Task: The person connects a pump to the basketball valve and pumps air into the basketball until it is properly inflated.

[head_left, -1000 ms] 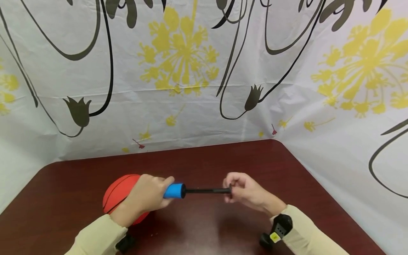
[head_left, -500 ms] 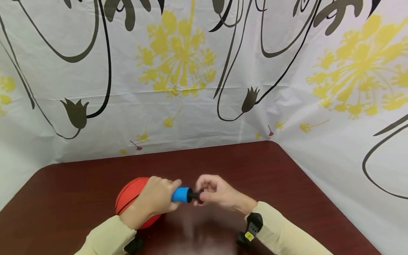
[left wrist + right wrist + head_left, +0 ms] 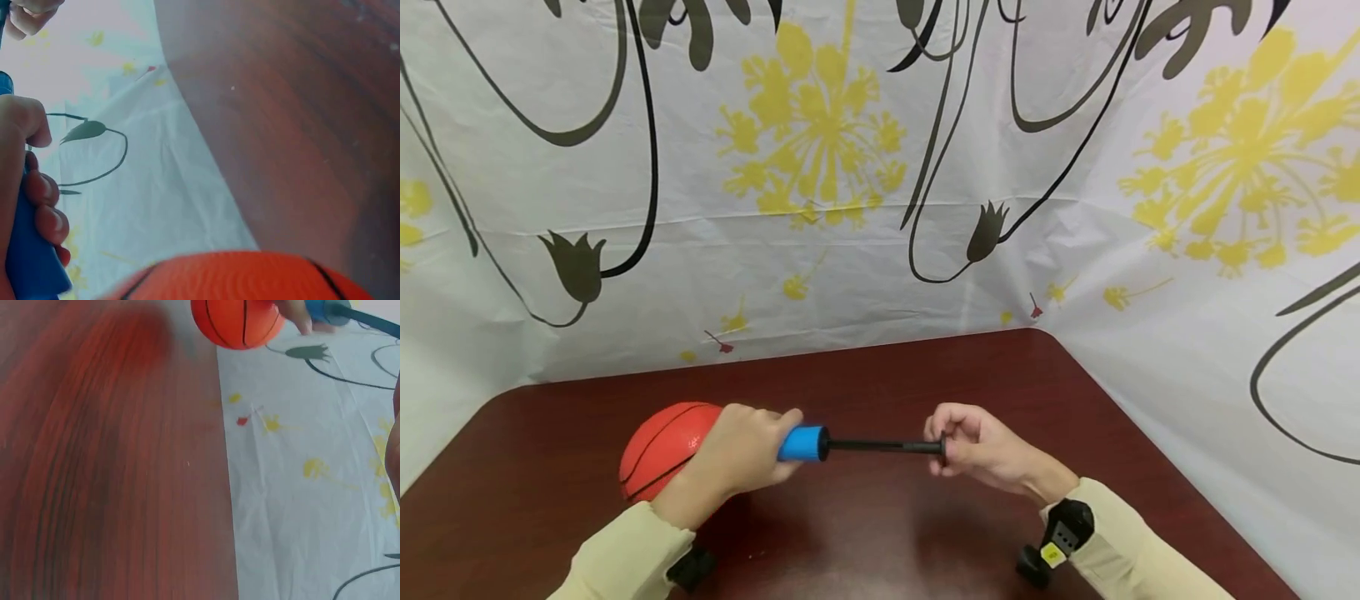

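My left hand grips the blue barrel of a hand pump, its fingers wrapped round the barrel in the left wrist view. The pump lies level across the head view, with a long stretch of black rod drawn out to the right. At the rod's end, my right hand holds the black handle between thumb and curled fingers. A red-orange toy basketball with black lines sits at the pump's left end, partly covered by my left hand and wrist. The pump's left tip is hidden.
Below the hands spreads a dark reddish-brown table with rounded far corners. A white sheet with yellow and grey plant prints hangs behind it and along the sides.
Half a second ago my right hand had pushed the rod nearly fully into the barrel. Now the rod is pulled out again, right hand farther right, left hand and ball shifted left.
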The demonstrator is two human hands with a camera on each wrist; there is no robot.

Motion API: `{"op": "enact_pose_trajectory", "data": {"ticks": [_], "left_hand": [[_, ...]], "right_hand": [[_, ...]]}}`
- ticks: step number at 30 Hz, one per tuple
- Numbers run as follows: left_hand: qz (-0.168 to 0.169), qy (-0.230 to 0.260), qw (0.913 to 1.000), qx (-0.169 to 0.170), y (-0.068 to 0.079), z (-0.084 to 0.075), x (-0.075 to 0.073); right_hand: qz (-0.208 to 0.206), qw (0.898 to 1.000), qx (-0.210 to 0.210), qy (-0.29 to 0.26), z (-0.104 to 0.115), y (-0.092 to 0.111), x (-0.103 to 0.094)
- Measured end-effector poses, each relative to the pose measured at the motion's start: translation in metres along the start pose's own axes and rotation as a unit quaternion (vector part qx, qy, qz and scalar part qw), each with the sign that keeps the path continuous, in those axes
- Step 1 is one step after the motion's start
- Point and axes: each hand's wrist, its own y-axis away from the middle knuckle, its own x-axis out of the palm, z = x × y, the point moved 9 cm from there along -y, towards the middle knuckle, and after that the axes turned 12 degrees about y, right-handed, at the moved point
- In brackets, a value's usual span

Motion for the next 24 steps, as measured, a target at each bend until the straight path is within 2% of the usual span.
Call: {"op": "enact_pose_trajectory", "data": {"ticks": [6,11,14,20,24], "left_hand": [[0.015,-0.021,0.9995,0.019,-0.016,-0.014,0.001],[0.01,0.0,0.9996,0.027,-0.019,-0.02,0.004],[0.013,0.01,0.9994,0.03,-0.014,-0.017,0.003],[0.01,-0.016,0.9996,0.023,0.002,-0.001,-0.006],[0.006,-0.028,0.9989,0.037,0.003,-0.002,-0.007]], "right_hand": [[0.008,1.0,-0.013,0.02,-0.02,-0.027,0.012],[-0.001,1.0,-0.007,0.026,-0.029,-0.041,0.022],[-0.013,1.0,-0.003,0.027,-0.024,-0.035,0.02],[-0.012,1.0,-0.012,0.001,-0.006,-0.005,0.006],[-0.006,1.0,-0.005,0.004,-0.009,-0.001,0.004]]}}
